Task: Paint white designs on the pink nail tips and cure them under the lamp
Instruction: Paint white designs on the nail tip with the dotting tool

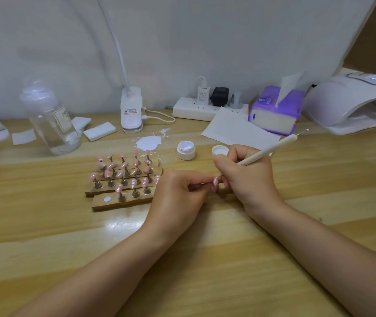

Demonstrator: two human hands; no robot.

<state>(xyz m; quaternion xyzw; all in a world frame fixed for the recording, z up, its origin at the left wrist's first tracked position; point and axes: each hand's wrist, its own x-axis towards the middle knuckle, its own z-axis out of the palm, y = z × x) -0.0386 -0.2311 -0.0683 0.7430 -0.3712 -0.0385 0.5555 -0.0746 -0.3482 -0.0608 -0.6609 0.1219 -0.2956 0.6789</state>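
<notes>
Two hands worked together: the left hand (pixel 178 191) pinched a pink nail tip (pixel 215 180) steady while the right hand (pixel 246 177) gripped the dotting pen (pixel 271 150), the lamp (pixel 351 104) waiting at two o'clock.

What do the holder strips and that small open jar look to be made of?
Holder strips: apparently bare wood, matte tan with rough edges, carrying brassy metal-looking stands. Small open jar: probably white plastic, smooth and opaque, though glass cannot be ruled out.

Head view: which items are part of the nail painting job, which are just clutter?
In use: left hand holding pink nail tip; right hand holding dotting pen; open white jar; nail racks; curing lamp.

Lying about: clear bottle; tissue box; power strip; paper sheet.
</notes>
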